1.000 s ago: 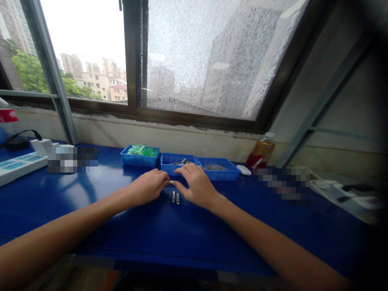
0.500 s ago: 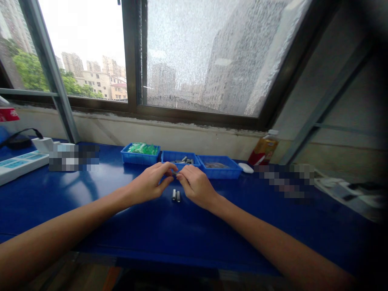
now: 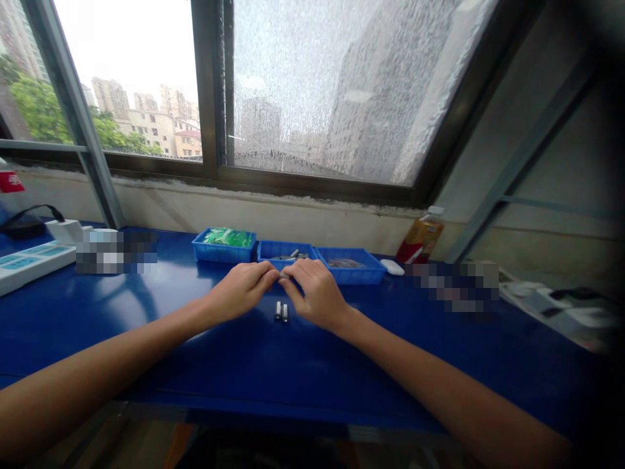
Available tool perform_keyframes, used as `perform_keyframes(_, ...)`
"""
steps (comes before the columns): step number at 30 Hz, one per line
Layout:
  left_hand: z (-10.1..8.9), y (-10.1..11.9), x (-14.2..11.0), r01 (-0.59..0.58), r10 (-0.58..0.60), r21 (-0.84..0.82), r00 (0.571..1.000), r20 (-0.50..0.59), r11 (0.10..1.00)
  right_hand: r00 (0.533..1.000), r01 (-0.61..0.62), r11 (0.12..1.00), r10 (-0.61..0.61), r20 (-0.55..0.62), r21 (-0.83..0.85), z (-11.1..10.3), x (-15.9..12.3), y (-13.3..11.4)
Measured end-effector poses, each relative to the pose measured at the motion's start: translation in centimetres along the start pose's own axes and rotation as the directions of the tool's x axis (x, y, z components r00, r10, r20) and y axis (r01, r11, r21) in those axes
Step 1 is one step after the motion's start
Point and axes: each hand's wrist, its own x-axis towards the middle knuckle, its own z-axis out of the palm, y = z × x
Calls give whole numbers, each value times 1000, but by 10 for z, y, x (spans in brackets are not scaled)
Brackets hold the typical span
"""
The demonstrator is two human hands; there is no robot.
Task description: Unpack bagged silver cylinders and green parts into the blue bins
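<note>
My left hand (image 3: 247, 290) and my right hand (image 3: 316, 294) meet above the blue table (image 3: 254, 371), in front of the bins. Fingers of both hands pinch a small greyish piece (image 3: 283, 276) between them; it is too small and too covered to name. Just below, two short metallic cylinders (image 3: 282, 311) lie side by side on the table, touching neither hand. Behind my hands, a blue bin (image 3: 266, 247) holds several similar grey and metallic pieces, partly hidden by my fingers.
A bin of green packets (image 3: 224, 253) stands left, and another blue bin (image 3: 361, 273) with thin parts stands right. Beyond it are a white rounded object (image 3: 392, 267) and a drink bottle (image 3: 420, 238). A power strip (image 3: 36, 264) lies far left, below the window.
My left hand's fingers have closed from a loose, parted pose onto the small piece, meeting my right fingertips. The camera view has shifted slightly; the two cylinders still lie together.
</note>
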Motion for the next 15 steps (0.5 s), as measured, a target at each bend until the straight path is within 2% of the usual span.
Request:
perform_keyframes(2, -2, -1, 0, -13, 12, 27, 999, 43, 1000, 999, -42, 997, 40, -33, -59, 0, 7, 9)
perform_keyframes(4, -5, -3, -2, -51, 44, 55, 992, 121, 997, 987, -143, 982, 131, -95, -127, 2, 15, 23)
perform_keyframes(6, -6, -4, -5, -101, 84, 67, 973, 214, 993, 959, -270, 944, 246, -142, -190, 3, 19, 38)
perform_keyframes(8, -5, -3, -8, -136, 111, 70, 950, 292, 988, 940, -337, 913, 313, -136, -229, 2, 17, 47)
perform_keyframes(11, 0, -2, -11, -138, 104, 77, 934, 341, 987, 954, -300, 929, 297, -49, -215, -4, 8, 44)
perform_keyframes(15, 6, -5, -10, -153, 117, 87, 939, 323, 984, 979, -184, 979, 190, 76, -88, -10, -1, 17)
